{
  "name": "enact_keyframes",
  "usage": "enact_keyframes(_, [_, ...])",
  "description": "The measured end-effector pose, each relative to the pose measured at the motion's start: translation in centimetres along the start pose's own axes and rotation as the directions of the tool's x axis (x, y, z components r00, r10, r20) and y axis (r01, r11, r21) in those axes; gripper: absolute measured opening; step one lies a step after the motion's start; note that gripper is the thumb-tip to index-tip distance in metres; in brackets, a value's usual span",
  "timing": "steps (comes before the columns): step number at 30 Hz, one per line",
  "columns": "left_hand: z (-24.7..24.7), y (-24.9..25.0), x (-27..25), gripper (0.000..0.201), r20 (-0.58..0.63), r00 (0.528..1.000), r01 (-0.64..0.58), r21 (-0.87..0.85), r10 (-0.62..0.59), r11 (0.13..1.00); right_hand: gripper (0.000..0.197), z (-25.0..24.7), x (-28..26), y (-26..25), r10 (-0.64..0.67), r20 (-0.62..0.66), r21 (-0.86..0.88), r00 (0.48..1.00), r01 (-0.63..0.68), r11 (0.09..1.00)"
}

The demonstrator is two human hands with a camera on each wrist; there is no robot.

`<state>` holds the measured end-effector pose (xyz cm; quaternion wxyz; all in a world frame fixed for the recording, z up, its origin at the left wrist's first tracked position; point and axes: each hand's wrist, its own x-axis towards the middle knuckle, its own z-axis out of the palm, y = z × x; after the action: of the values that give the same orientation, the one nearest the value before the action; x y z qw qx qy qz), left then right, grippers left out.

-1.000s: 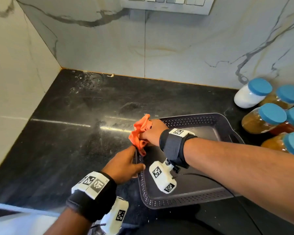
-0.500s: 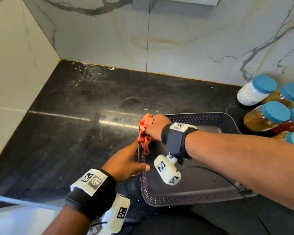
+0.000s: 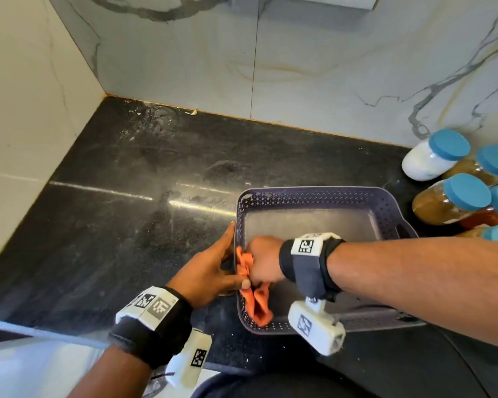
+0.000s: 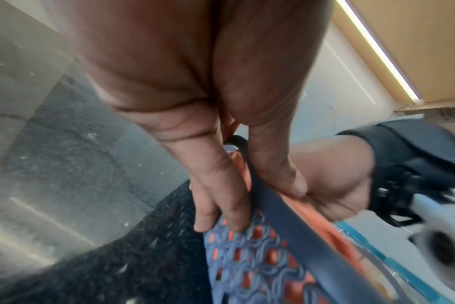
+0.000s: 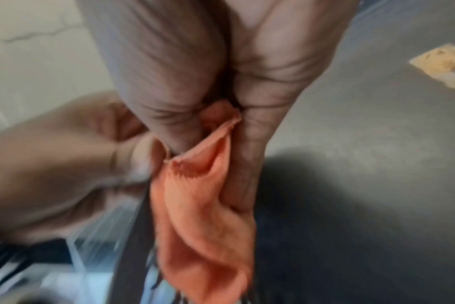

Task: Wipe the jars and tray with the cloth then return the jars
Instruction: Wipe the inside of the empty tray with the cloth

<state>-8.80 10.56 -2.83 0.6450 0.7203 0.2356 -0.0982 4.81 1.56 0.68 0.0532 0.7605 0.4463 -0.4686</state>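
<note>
A dark perforated plastic tray point(image 3: 314, 193) lies on the black counter. My right hand point(image 3: 263, 261) grips a bunched orange cloth point(image 3: 255, 301) against the inside of the tray's left wall. In the right wrist view the cloth point(image 5: 203, 207) hangs from between the curled fingers. My left hand point(image 3: 213, 268) pinches the tray's left rim, thumb inside and fingers point(image 4: 221, 197) on the outer wall, as the left wrist view shows on the rim point(image 4: 286, 218). Several blue-lidded jars point(image 3: 454, 196) stand at the right, outside the tray.
The black stone counter point(image 3: 127, 202) stretches to the left, with marble walls at the back and left. A small scrap point(image 3: 191, 112) lies at the back wall seam. The counter's front edge runs just below my left wrist.
My right hand has dragged the cloth along the tray's left wall from its far corner toward me. The left hand kept its hold on the rim. The camera tilted down.
</note>
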Motion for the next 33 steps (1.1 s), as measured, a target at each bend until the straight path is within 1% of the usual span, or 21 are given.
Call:
enact_keyframes(2, [0.2,0.3,-0.3,0.112,-0.015,1.0,0.011,0.001,-0.011,1.0,0.019,-1.9,1.6,0.5,0.084,-0.195,0.086,0.977,-0.068,0.994])
enact_keyframes(4, [0.3,0.7,-0.5,0.109,-0.025,0.999,0.044,0.0,-0.044,0.999,0.02,-3.7,3.0,0.9,0.164,-0.356,0.19,0.92,-0.101,0.977])
enact_keyframes(6, [0.7,0.8,-0.6,0.103,-0.014,0.998,0.065,-0.021,-0.065,0.998,0.015,-4.3,3.8,1.0,0.17,-0.413,0.196,0.895,-0.094,0.976])
enact_keyframes(7, [0.8,0.8,-0.7,0.099,-0.009,0.997,0.071,-0.038,-0.071,0.997,0.015,-4.1,3.6,0.7,0.156,-0.417,0.187,0.896,-0.084,0.979])
enact_keyframes(10, [1.4,0.6,-0.8,0.087,-0.024,0.997,0.073,-0.068,-0.075,0.995,0.016,-1.4,2.5,0.7,0.111,-0.327,0.202,0.938,-0.045,0.978])
enact_keyframes(12, [1.7,0.5,-0.9,0.084,-0.049,0.995,0.08,-0.064,-0.083,0.995,0.019,1.0,1.2,0.7,0.06,-0.216,0.152,0.975,-0.027,0.988])
enact_keyframes(14, [1.9,0.4,-1.0,0.08,-0.058,0.995,0.075,-0.08,-0.08,0.994,0.014,2.6,-0.5,0.8,-0.017,-0.089,0.138,0.996,0.03,0.99])
enact_keyframes(16, [2.2,0.4,-1.1,0.072,-0.087,0.994,0.063,-0.056,-0.068,0.996,0.023,3.4,-1.8,0.9,-0.104,0.02,0.13,0.994,0.101,0.986])
enact_keyframes(17, [2.5,0.7,-1.2,0.067,-0.125,0.99,0.063,0.003,-0.062,0.998,0.024,3.4,-2.3,1.0,-0.151,0.046,0.073,0.988,0.147,0.986])
enact_keyframes(18, [2.7,1.0,-1.3,0.061,-0.176,0.983,0.07,0.068,-0.058,0.995,0.019,3.3,-2.5,1.0,-0.171,0.05,-0.004,0.984,0.171,0.985])
enact_keyframes(19, [3.0,1.4,-1.3,0.056,-0.233,0.97,0.095,0.113,-0.067,0.989,0.013,3.1,-2.8,1.1,-0.184,0.049,-0.068,0.982,0.187,0.98])
enact_keyframes(20, [3.2,1.8,-1.4,0.052,-0.283,0.955,0.128,0.13,-0.087,0.983,0.012,3.0,-3.1,1.2,-0.204,0.067,-0.074,0.977,0.208,0.975])
enact_keyframes(22, [3.7,2.8,-1.3,0.044,-0.335,0.935,0.18,0.179,-0.112,0.967,0.02,2.8,-3.5,1.5,-0.289,0.117,-0.049,0.95,0.296,0.954])
enact_keyframes(23, [3.8,3.2,-1.3,0.041,-0.344,0.931,0.198,0.207,-0.118,0.958,0.023,2.7,-3.8,1.6,-0.311,0.14,-0.094,0.94,0.326,0.941])
enact_keyframes(25, [4.1,4.0,-1.3,0.035,-0.354,0.928,0.212,0.25,-0.115,0.945,0.023,2.1,-4.4,2.2,-0.307,0.206,-0.277,0.929,0.357,0.892])
enact_keyframes(27, [4.2,4.4,-1.3,0.03,-0.377,0.921,0.229,0.306,-0.103,0.924,0.016,1.2,-4.9,3.1,-0.225,0.326,-0.481,0.918,0.366,0.796])
enact_keyframes(29, [4.2,4.5,-1.3,0.032,-0.404,0.909,0.255,0.338,-0.105,0.906,0.01,0.8,-5.3,4.5,-0.097,0.436,-0.616,0.895,0.376,0.692])
enact_keyframes(30, [4.1,4.5,-1.3,0.035,-0.417,0.902,0.265,0.337,-0.109,0.903,0.006,0.8,-5.5,5.1,-0.054,0.454,-0.654,0.889,0.374,0.657])
enact_keyframes(31, [4.0,4.5,-1.3,0.038,-0.426,0.898,0.27,0.334,-0.111,0.903,0.008,0.9,-5.7,5.6,-0.05,0.443,-0.666,0.895,0.366,0.65])
enact_keyframes(32, [4.0,4.5,-1.2,0.039,-0.433,0.895,0.273,0.335,-0.11,0.902,0.016,1.3,-5.7,5.8,-0.06,0.411,-0.667,0.91,0.345,0.661])
enact_keyframes(33, [4.1,4.6,-1.2,0.04,-0.44,0.891,0.28,0.343,-0.11,0.897,0.018,1.6,-5.7,5.7,-0.078,0.377,-0.648,0.923,0.323,0.69])
